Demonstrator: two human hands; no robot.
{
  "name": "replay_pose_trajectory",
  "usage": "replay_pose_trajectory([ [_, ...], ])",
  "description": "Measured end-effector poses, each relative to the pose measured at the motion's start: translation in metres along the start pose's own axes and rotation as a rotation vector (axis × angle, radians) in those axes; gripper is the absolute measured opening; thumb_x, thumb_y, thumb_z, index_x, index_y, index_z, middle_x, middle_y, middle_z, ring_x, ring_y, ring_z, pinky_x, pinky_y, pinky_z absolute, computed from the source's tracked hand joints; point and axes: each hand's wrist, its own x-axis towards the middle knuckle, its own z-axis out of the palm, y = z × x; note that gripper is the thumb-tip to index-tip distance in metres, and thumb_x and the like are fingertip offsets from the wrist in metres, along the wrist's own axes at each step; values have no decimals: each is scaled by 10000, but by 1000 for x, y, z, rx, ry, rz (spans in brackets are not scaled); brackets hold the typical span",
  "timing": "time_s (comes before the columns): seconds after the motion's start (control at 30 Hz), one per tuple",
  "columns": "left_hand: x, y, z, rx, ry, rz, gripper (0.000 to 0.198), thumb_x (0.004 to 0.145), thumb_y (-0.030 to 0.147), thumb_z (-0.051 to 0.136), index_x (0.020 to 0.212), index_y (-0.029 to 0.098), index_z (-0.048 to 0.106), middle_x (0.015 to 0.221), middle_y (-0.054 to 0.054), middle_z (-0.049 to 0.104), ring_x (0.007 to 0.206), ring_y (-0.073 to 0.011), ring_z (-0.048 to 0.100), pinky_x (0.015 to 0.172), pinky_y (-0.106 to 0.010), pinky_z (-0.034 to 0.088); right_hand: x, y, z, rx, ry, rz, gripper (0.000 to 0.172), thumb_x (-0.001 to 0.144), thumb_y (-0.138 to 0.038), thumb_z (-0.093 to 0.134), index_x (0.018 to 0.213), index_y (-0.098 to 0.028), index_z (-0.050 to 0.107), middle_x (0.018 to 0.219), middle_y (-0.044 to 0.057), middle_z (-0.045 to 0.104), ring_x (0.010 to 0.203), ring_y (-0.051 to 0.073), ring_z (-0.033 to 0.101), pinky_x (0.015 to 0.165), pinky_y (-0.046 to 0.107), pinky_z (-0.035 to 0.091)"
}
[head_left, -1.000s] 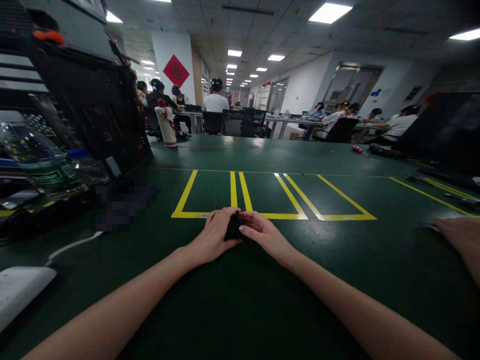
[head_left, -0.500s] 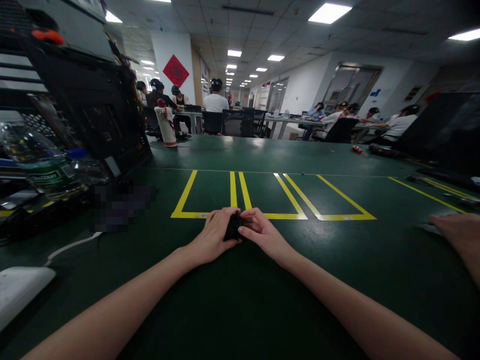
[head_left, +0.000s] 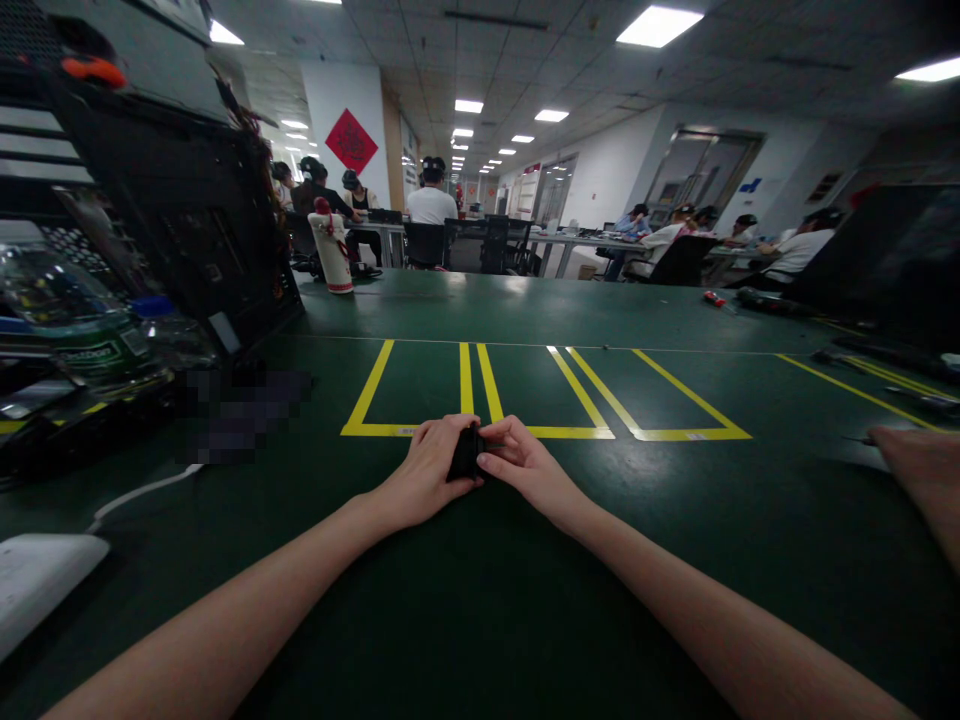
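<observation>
Both of my hands meet at a small black object (head_left: 466,454) on the dark green table (head_left: 480,590), just in front of the yellow tape marks (head_left: 562,433). Its kind I cannot make out, since fingers cover much of it. My left hand (head_left: 427,465) wraps round it from the left, thumb low and fingers over the top. From the right, my right hand (head_left: 531,467) pinches its near right side with thumb and fingertips.
At the right edge another person's hand (head_left: 915,470) holds a thin dark item. Left stand an open black computer case (head_left: 195,210), a plastic bottle (head_left: 82,330) and a white power strip (head_left: 45,580). A cream flask (head_left: 331,250) stands farther back. People sit at tables beyond.
My hands and the black object stay almost in place. At the right, the other person's hand has shifted slightly and the item in it has turned.
</observation>
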Motion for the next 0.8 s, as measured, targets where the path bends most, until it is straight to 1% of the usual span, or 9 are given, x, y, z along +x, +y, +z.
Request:
replay_pose_trajectory([
  [0.1, 0, -2, 2, 10, 25, 2, 577, 690, 186, 591, 1163, 237, 264, 1121, -44, 425, 1054, -215, 393, 944, -411, 263, 1, 2, -1, -27, 21, 18, 294, 725, -226, 555, 996, -238, 441, 1027, 25, 487, 947, 155, 510, 845, 360, 416],
  [0.17, 0, -1, 0, 7, 2, 0, 570, 700, 191, 580, 1168, 237, 259, 1128, -48, 421, 1060, -216, 389, 944, -411, 264, 1, 2, -2, -46, 22, 28, 311, 732, -220, 546, 1025, -236, 443, 1054, 34, 484, 982, 161, 496, 873, 368, 398],
  [0.27, -1, 3, -6, 1, -41, -6, 544, 721, 193, 554, 1174, 235, 255, 1136, -53, 417, 1064, -216, 385, 939, -411, 274, 0, 1, -2, -26, -15, 6, 306, 714, -178, 564, 993, -231, 449, 1040, 24, 487, 988, 156, 497, 887, 357, 393],
  [0.37, -1, 3, -6, 7, -36, -5, 539, 722, 191, 551, 1173, 230, 258, 1142, -55, 412, 1069, -216, 376, 936, -406, 278, -2, 0, 0, 8, -35, -6, 307, 692, -158, 586, 948, -238, 436, 1003, 9, 490, 944, 146, 520, 851, 342, 421],
  [0.47, -1, -1, -1, 11, 0, -5, 561, 707, 192, 570, 1171, 236, 259, 1145, -49, 409, 1063, -218, 377, 933, -407, 279, -3, 0, 1, 21, -25, 3, 249, 717, -191, 562, 924, -240, 433, 980, 9, 493, 920, 151, 531, 782, 331, 458],
  [0.57, 0, -3, 4, 7, 19, 0, 561, 700, 192, 577, 1164, 244, 266, 1132, -42, 418, 1057, -219, 384, 931, -409, 280, -2, 1, 1, 8, -12, -10, 230, 723, -191, 553, 921, -238, 444, 999, 11, 482, 953, 158, 517, 790, 327, 456],
  [0.73, -1, -4, 3, 2, 9, 7, 570, 701, 193, 577, 1171, 238, 258, 1119, -43, 430, 1057, -213, 394, 943, -407, 267, -2, -2, 0, -29, -10, 20, 347, 730, -181, 541, 1044, -263, 419, 1071, 28, 469, 1003, 170, 493, 847, 365, 424],
  [0.8, -1, -4, 2, 1, 4, 8, 566, 705, 196, 574, 1172, 238, 257, 1120, -44, 431, 1060, -212, 397, 946, -406, 264, -2, -2, -1, -25, -29, 18, 349, 729, -178, 541, 1049, -254, 426, 1071, 31, 477, 1014, 171, 486, 863, 370, 413],
])
